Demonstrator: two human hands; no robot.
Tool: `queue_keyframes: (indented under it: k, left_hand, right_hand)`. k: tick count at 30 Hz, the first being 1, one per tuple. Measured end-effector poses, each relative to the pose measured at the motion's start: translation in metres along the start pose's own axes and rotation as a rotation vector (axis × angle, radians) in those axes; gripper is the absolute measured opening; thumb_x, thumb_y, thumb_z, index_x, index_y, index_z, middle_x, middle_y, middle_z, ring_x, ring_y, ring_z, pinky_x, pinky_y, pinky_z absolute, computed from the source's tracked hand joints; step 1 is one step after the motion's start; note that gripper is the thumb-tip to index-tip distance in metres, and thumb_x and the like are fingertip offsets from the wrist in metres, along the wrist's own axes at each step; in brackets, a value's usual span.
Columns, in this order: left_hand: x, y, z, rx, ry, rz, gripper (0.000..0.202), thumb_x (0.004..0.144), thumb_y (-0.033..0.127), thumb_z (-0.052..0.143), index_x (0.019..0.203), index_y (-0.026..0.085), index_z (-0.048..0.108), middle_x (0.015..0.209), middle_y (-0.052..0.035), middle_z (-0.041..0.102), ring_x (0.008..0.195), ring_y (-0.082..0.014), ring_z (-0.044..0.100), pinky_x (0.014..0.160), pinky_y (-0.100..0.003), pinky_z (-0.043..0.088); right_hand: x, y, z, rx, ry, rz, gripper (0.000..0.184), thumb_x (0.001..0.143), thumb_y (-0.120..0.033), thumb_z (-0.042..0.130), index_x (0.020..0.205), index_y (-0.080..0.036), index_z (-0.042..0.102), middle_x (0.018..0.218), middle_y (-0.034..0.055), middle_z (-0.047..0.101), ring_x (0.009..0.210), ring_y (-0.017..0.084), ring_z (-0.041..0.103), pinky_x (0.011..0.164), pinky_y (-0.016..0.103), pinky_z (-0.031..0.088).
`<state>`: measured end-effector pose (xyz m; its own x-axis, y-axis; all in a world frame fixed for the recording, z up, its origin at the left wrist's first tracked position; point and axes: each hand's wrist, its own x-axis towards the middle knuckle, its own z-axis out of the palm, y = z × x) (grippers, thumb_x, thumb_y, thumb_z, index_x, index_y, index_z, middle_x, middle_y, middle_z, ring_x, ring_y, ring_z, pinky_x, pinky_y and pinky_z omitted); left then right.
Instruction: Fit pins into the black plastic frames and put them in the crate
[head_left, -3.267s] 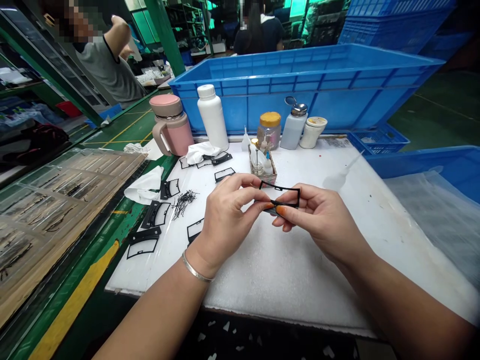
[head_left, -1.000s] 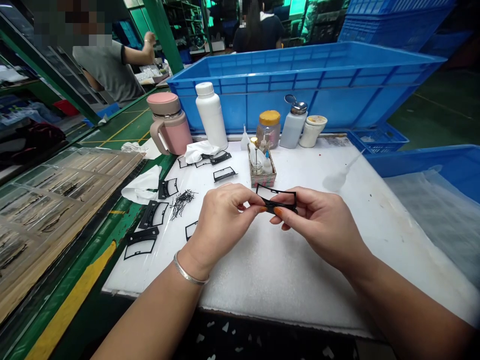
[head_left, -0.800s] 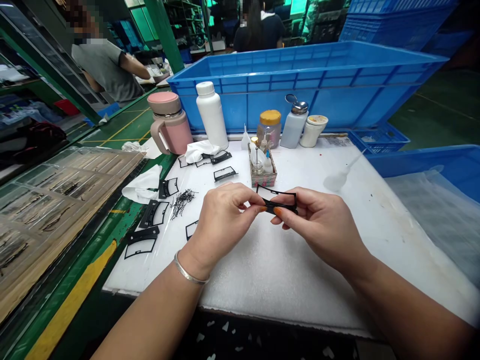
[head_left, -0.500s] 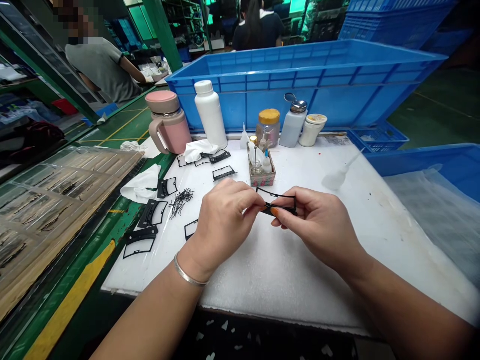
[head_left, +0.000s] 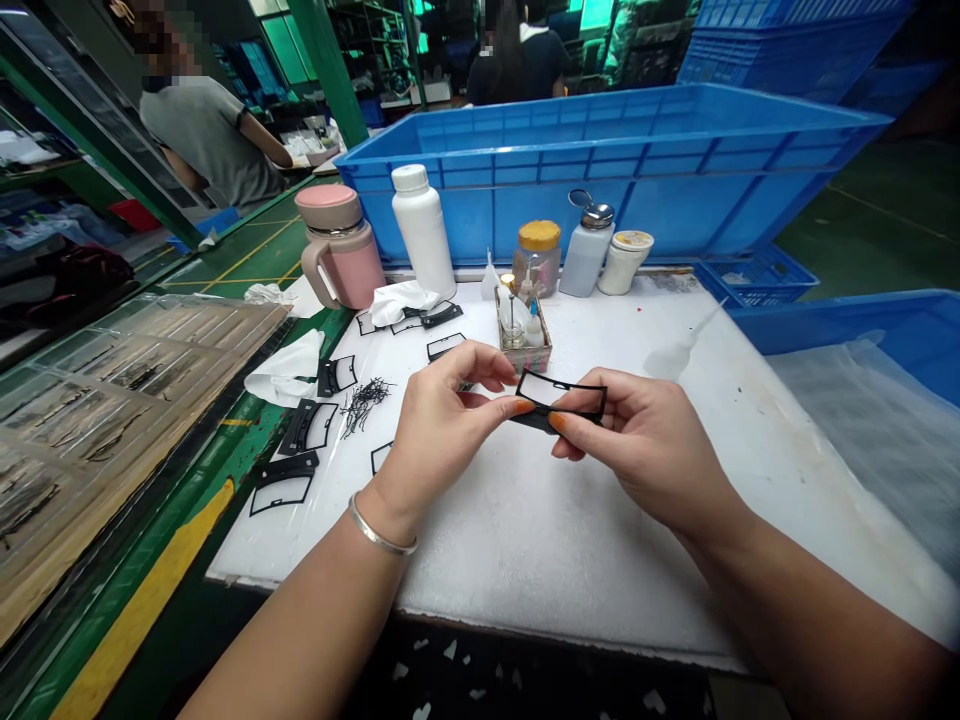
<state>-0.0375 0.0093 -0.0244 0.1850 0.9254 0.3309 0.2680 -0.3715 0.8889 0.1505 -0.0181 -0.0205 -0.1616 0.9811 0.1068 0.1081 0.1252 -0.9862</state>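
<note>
Both hands hold one thin black rectangular frame (head_left: 564,386) above the white foam pad (head_left: 570,510). My left hand (head_left: 444,425) pinches the frame's left end between thumb and fingers, a silver bangle on its wrist. My right hand (head_left: 641,435) grips its lower right edge with thumb and forefinger. The frame's open window faces up. More black frames (head_left: 304,428) and a heap of thin black pins (head_left: 365,398) lie on the pad to the left.
Behind stand a pink mug (head_left: 339,247), a white bottle (head_left: 422,230), a yellow-lidded jar (head_left: 538,256), a pump dispenser (head_left: 588,250) and a small box of glue bottles (head_left: 523,332). A big blue crate (head_left: 600,170) lines the back. Clear trays (head_left: 112,390) lie left. Two people work beyond.
The frame has tipped up from edge-on so its window shows. My left thumb and fingers have shifted along its left end. The person at the back left lowered an arm.
</note>
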Motion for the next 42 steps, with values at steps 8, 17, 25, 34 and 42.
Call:
queue_keyframes:
  k: [8,17,25,34,42]
  left_hand:
    - [0.0019,0.0023,-0.0006,-0.316,-0.113,-0.205,0.009,0.075,0.020,0.076,0.079,0.014,0.070,0.076,-0.0029,0.068,0.068,-0.0116,0.062,0.062,-0.020,0.052]
    - [0.0019,0.0017,0.0005,-0.328,-0.077,-0.209,0.011,0.074,0.019,0.077,0.077,0.014,0.068,0.071,-0.0011,0.065,0.064,-0.0107,0.060,0.059,-0.021,0.049]
    - [0.0014,0.0054,0.0026,-0.315,-0.071,-0.215,0.010,0.074,0.018,0.075,0.078,0.014,0.067,0.072,-0.0005,0.065,0.067,-0.0105,0.060,0.063,-0.021,0.049]
    - [0.0003,0.0063,0.0045,-0.255,-0.064,-0.190,0.011,0.075,0.020,0.076,0.076,0.014,0.067,0.073,0.0000,0.065,0.067,-0.0097,0.057,0.062,-0.021,0.047]
    - [-0.0005,0.0063,0.0055,-0.326,-0.056,-0.216,0.011,0.077,0.021,0.074,0.080,0.013,0.067,0.074,-0.0015,0.066,0.068,-0.0118,0.062,0.064,-0.023,0.051]
  right_hand:
    - [0.0009,0.0055,-0.0020,0.082,-0.057,-0.009,0.004,0.082,-0.016,0.070,0.083,-0.013,0.067,0.074,0.0024,0.067,0.063,0.014,0.067,0.056,0.016,0.054]
    - [0.0039,0.0067,-0.0037,0.195,-0.096,0.025,0.011,0.082,-0.019,0.073,0.090,-0.013,0.068,0.075,0.0028,0.067,0.065,0.014,0.068,0.058,0.016,0.056]
    - [0.0046,0.0077,-0.0031,0.173,-0.068,-0.002,0.008,0.082,-0.017,0.071,0.088,-0.012,0.069,0.071,0.0029,0.067,0.062,0.013,0.067,0.058,0.015,0.055]
    - [0.0030,0.0080,-0.0044,0.152,-0.055,-0.042,0.007,0.077,-0.010,0.069,0.082,-0.014,0.070,0.072,-0.0004,0.064,0.061,0.013,0.067,0.058,0.015,0.055]
    - [0.0059,0.0096,-0.0049,0.232,-0.075,-0.005,0.006,0.082,-0.016,0.072,0.087,-0.013,0.070,0.073,0.0018,0.066,0.062,0.013,0.067,0.057,0.015,0.056]
